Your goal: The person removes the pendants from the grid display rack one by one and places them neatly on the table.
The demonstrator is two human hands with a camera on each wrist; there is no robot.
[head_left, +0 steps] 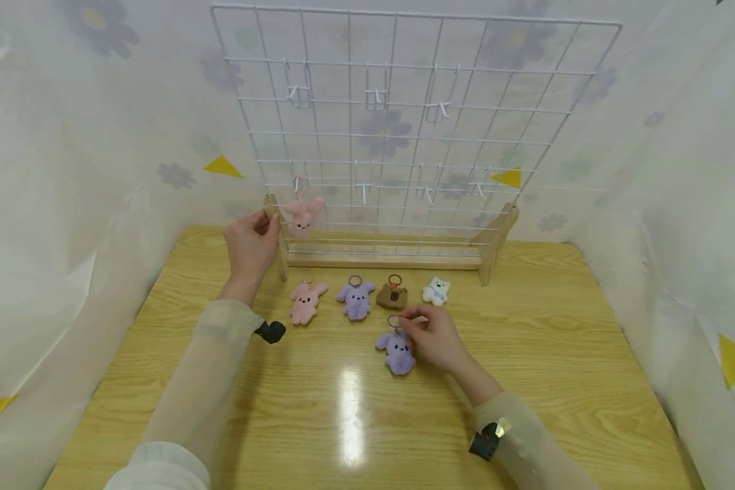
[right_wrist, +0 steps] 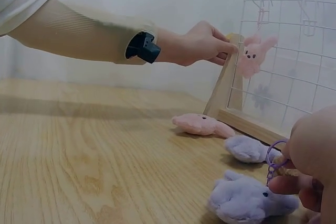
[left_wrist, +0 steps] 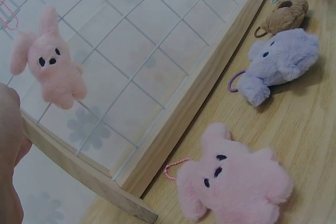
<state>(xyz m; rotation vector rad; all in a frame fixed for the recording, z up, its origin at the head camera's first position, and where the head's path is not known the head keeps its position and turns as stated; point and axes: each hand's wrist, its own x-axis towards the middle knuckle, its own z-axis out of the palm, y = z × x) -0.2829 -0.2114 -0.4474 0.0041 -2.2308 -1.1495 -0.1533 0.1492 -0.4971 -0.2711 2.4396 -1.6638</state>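
My left hand (head_left: 250, 250) grips the upper end of the wooden left support (head_left: 284, 252) of a white wire grid rack (head_left: 395, 143). In front of the rack, my right hand (head_left: 435, 340) pinches the purple ring of a purple plush keychain (head_left: 399, 356), whose body is at the tabletop. A pink plush keychain (head_left: 303, 216) hangs from a hook at the grid's lower left. Along the rack's foot lie a pink plush keychain (head_left: 304, 303), another purple plush keychain (head_left: 358, 302), a brown bear keychain (head_left: 392, 297) and a white bear keychain (head_left: 436, 291).
Several white hooks stick out from the grid in two rows, among them an upper middle hook (head_left: 376, 97) and a lower one (head_left: 364, 193). The wooden table (head_left: 294, 422) is bordered by white flowered sheeting (head_left: 86, 136) with yellow triangles.
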